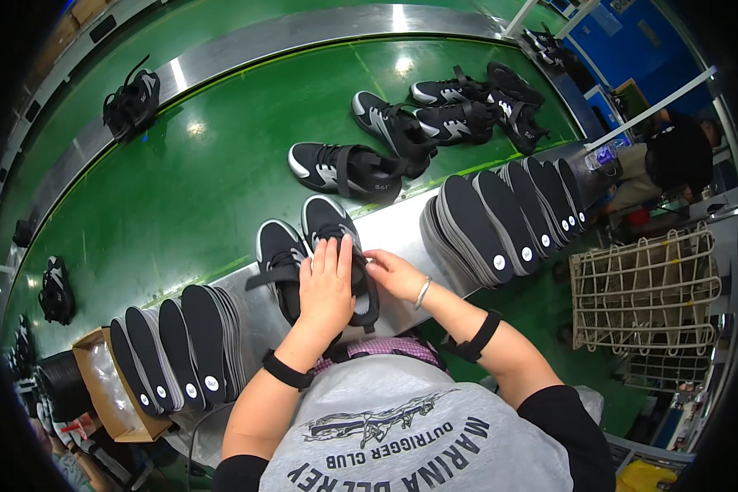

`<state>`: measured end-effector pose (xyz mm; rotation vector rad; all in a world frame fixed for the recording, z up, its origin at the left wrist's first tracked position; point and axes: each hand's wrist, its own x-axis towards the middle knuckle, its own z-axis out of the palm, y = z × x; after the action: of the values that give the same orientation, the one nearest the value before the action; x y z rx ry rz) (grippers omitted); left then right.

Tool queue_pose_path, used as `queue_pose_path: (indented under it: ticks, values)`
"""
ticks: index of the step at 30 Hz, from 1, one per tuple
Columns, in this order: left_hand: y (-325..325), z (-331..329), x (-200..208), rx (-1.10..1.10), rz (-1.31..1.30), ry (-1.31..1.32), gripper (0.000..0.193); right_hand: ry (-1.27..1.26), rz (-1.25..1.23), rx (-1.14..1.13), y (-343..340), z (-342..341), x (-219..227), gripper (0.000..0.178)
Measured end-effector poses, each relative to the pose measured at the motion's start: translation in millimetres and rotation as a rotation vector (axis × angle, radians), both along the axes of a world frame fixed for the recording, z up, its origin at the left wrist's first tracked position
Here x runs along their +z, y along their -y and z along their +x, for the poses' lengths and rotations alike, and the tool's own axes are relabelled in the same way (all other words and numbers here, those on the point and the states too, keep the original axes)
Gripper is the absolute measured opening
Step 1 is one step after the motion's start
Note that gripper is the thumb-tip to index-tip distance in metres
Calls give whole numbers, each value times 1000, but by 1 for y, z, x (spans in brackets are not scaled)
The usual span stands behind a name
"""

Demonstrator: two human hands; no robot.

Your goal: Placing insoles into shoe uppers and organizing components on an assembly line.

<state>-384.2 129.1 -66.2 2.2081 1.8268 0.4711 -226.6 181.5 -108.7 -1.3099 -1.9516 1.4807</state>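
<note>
Plainly, in the head view, the work is a pair of black-and-grey shoes standing side by side at the near edge of the bench, toes pointing away from the wearer. The right shoe is directly beneath the left hand, which lies over its lacing and opening, fingers straight and close together. The thumb side is hidden, so I cannot tell whether that hand grips anything. The right hand is at the outer side of the same shoe, fingers bent and set narrow against its upper; whether it clasps the material I cannot tell either. The left shoe stands just beside its mate, its strap sticking out leftward.

As to edges, the pair straddles the steel ledge and the green surface, heels toward the wearer's body. Rows of insoles bound the space: the left insole stacks near the left shoe, the right insole stacks beyond the right hand, with a stretch of ledge between. Ahead to the right, a strapped shoe lies close to the pair's toes. The widest open room runs ahead and leftward over the green surface.
</note>
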Motion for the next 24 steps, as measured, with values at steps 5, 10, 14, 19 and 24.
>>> queue_pose_path:
  ticks: [5,10,14,19,24]
  values:
    - [-11,4,-12,-73,-1,-158,66,-183,-722,-109,-21,11,35,18]
    - [-10,11,-1,-10,-60,39,71,-195,-607,-69,-48,0,79,25]
    - [-17,-2,3,146,-25,313,44,222,204,-95,-57,53,73,27]
    - [-17,-8,8,-34,-60,255,38,876,616,-408,-83,163,81,21]
    - [-25,-7,15,-346,84,174,15,1144,275,-409,-73,195,75,45]
